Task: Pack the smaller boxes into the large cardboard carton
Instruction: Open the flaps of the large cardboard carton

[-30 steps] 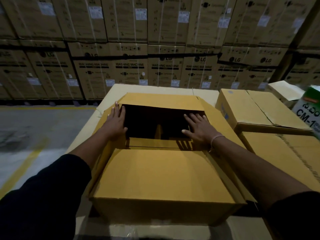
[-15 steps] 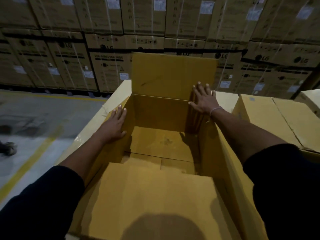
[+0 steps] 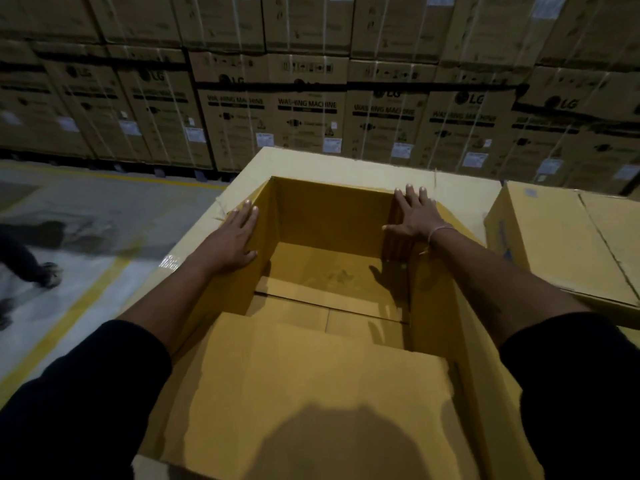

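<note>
Both palms lie flat, fingers spread: left hand at 9 o'clock, right hand at 2, pressing carton side flaps outward; fold them fully down before loading

Open carton interior, clear down to its floor; near flap over the front part.

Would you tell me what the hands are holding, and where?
Nothing is gripped: the left hand and right hand press flat on the open carton's side flaps.
</note>
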Demonstrator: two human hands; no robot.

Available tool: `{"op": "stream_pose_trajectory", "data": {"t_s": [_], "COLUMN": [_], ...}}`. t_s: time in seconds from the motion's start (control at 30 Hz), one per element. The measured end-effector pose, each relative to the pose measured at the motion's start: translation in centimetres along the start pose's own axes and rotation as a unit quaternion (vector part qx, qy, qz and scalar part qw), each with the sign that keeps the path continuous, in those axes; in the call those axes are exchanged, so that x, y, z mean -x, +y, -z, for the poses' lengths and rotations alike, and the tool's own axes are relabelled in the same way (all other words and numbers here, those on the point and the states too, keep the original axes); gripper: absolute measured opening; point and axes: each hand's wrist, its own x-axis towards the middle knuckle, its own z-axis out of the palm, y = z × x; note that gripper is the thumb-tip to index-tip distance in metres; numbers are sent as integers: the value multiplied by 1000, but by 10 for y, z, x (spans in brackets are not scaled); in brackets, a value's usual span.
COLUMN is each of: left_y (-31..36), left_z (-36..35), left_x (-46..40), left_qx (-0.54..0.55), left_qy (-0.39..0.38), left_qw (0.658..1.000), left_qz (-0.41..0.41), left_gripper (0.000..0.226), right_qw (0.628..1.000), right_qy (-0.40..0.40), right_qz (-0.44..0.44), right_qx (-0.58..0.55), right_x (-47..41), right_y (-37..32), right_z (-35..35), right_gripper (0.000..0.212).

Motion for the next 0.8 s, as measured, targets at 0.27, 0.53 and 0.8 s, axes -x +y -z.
{"op": "stream_pose_trajectory", "data": {"t_s": [0.27, 0.53, 0.8], "left_y": [9, 12, 8], "left_z": [16, 20, 46], "left_x": [14, 50, 103], "left_qx": [42, 146, 479], "left_qy": [-28, -57, -127], "left_qw": [999, 987, 863], "left_qz": [16, 21, 96], "left_gripper": [99, 81, 95], "right_qw": [994, 902, 911], "right_qy": [-102, -345, -235], "right_qz": [17, -75, -73], "right_qx": [-31, -250, -330], "right_x": [92, 183, 234], "right_y": [-13, -38, -24], "right_z": [-22, -5, 53], "right_gripper": [75, 90, 76]}}
